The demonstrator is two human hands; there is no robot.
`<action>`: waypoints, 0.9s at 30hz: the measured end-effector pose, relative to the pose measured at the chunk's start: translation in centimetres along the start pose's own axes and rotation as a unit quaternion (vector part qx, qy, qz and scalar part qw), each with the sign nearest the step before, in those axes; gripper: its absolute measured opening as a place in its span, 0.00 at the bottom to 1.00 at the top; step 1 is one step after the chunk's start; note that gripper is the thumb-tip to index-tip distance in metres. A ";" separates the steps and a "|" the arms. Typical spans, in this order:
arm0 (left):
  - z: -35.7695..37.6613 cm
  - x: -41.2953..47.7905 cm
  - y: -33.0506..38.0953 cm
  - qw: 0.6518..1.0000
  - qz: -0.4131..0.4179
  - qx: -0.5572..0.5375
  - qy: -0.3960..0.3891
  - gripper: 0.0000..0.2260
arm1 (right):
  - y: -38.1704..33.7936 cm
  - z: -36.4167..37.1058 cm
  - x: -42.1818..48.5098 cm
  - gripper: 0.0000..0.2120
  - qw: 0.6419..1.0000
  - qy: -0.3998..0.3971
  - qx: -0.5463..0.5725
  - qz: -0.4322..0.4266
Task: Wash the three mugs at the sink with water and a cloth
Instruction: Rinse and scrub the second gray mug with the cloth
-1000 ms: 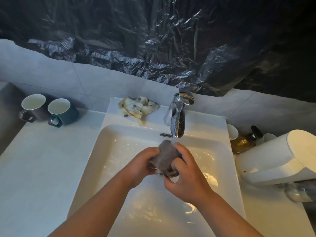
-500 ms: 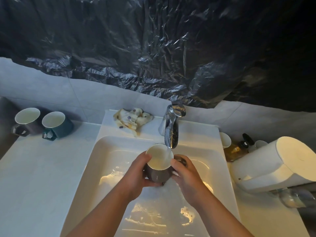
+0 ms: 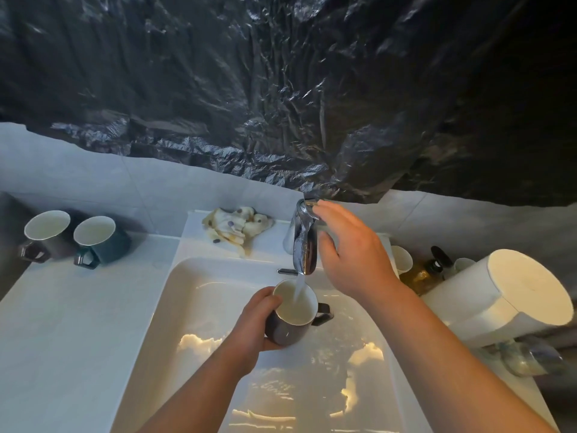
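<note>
Mug count: three in all, two parked on the left and one in hand.
Far-left mug [image 3: 46, 235]: dark outside, white inside. It sat upright on the counter [image 3: 62, 339] by the wall, handle toward the camera.
Teal mug [image 3: 100, 242]: right beside that one, looked like it was touching. It had the same white inside and its handle faced front too.
Cloth [image 3: 237, 225]: just one, a crumpled cream rag with stains, lying on the back ledge of the sink [image 3: 187, 307], left of the tap.
Left hand [image 3: 253, 326]: wrapped round the held mug from the left, thumb up at the rim.
Held mug [image 3: 290, 320]: dark grey-brown and glossy, white inside, with an angular handle sticking out to the right. It was over the basin, right under the spout, mouth up.
Water [image 3: 299, 287]: one thin stream was running straight into that mug.
Tap [image 3: 304, 242]: one, chrome, at the middle of the back ledge.
Right hand [image 3: 349, 257]: fingers stretched out flat and gripping nothing, fingertips at the top of the tap. Couldn't tell how hard it was pressing.
Right-side stuff: one white cup [image 3: 401, 259], one amber bottle [image 3: 427, 270] with a dark pump, and one big white tub [image 3: 499, 295].
Behind it all: black plastic [image 3: 281, 89] covered the wall.
</note>
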State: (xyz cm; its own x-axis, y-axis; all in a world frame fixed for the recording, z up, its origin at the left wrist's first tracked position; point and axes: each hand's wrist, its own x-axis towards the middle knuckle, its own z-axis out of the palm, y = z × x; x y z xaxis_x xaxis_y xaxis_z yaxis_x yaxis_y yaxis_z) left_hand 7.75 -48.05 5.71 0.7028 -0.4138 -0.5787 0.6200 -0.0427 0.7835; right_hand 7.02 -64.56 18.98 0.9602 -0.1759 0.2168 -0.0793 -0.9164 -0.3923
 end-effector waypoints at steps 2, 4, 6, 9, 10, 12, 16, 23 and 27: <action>0.1 -0.3 0.0 1.000 -0.003 0.007 -0.001 0.10 | -0.1 0.0 -0.2 0.22 1.000 0.001 0.001 0.003; 0.2 -0.4 0.0 1.000 -0.001 0.015 0.001 0.09 | -0.3 0.2 -0.6 0.22 1.000 0.008 -0.005 0.000; 0.1 -0.6 -0.1 1.000 0.000 0.022 0.004 0.10 | -0.5 0.4 -1.0 0.22 1.000 0.004 -0.027 -0.008; -0.3 -0.9 -0.1 1.000 0.002 0.023 0.011 0.10 | -0.3 0.8 -1.9 0.22 0.998 -0.039 -0.042 -0.016; -0.5 -1.0 -0.2 1.000 0.004 0.022 0.013 0.10 | -0.1 0.9 -2.5 0.24 0.998 -0.052 -0.026 -0.004; -1.1 -1.3 -0.3 1.000 0.012 0.019 0.011 0.11 | 0.5 1.5 -4.5 0.23 0.995 -0.035 0.066 0.064; -2.2 -2.3 -0.5 0.999 0.032 0.008 -0.016 0.19 | 1.8 4.5 -8.8 0.07 0.927 -0.027 0.244 0.284; -2.8 -4.0 -0.5 0.996 0.064 0.010 -0.055 0.37 | 0.3 7.1 -9.8 0.18 0.679 -0.177 0.524 0.483; -3.8 -4.7 0.2 0.995 0.027 0.031 -0.093 0.48 | -0.6 7.2 -10.0 0.09 0.703 -0.110 0.553 0.433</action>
State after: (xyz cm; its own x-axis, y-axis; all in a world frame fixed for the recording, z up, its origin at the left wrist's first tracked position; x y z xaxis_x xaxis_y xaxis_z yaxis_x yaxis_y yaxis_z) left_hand 5.90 -42.62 7.70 0.6549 -0.5771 -0.4879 0.5559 -0.0695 0.8283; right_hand -0.65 -59.66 10.57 0.7076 -0.3246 -0.6277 -0.5195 0.3632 -0.7734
